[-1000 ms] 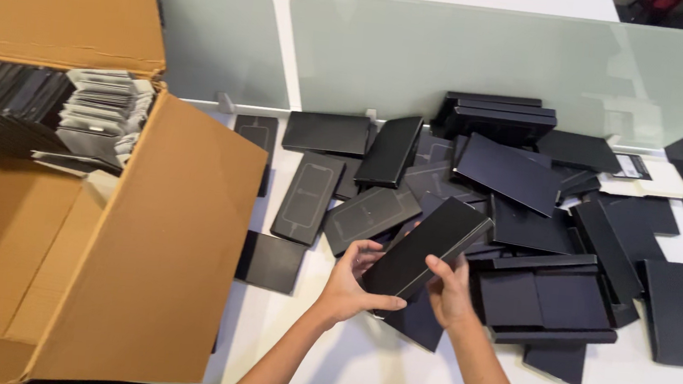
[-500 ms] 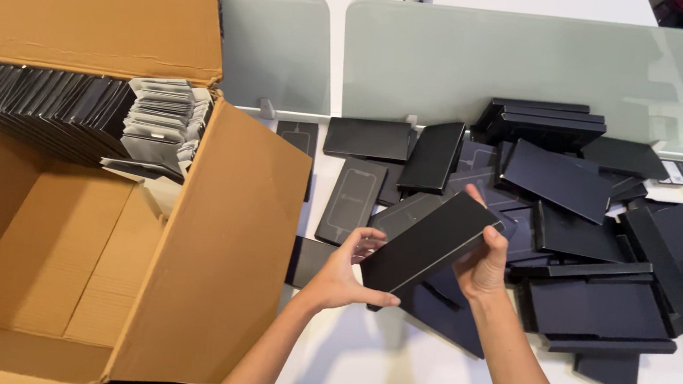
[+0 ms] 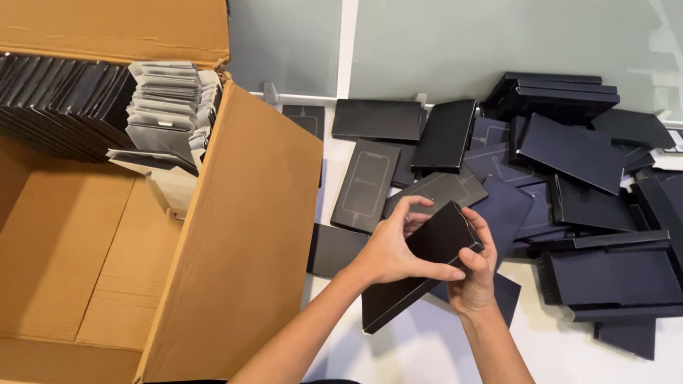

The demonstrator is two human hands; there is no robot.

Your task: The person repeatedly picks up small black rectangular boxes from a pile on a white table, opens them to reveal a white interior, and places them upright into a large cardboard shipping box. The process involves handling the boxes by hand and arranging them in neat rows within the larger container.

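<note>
While half a second ago the slim matte-black rectangular carton (image 3: 422,262) lay flatter between the hands, it now tilts on end at lower centre, above the white tabletop (image 3: 675,366), suggesting it is being turned over for handling. Left hand (image 3: 390,251) grips its upper edge; right hand (image 3: 474,272) pinches its right corner. Loose black carton pieces (image 3: 587,153) crowd the upper right. At left stands a big open brown cardboard box (image 3: 246,233), with a row of upright black cartons (image 3: 33,100) and pale grey packets (image 3: 168,104) at its upper left.
</note>
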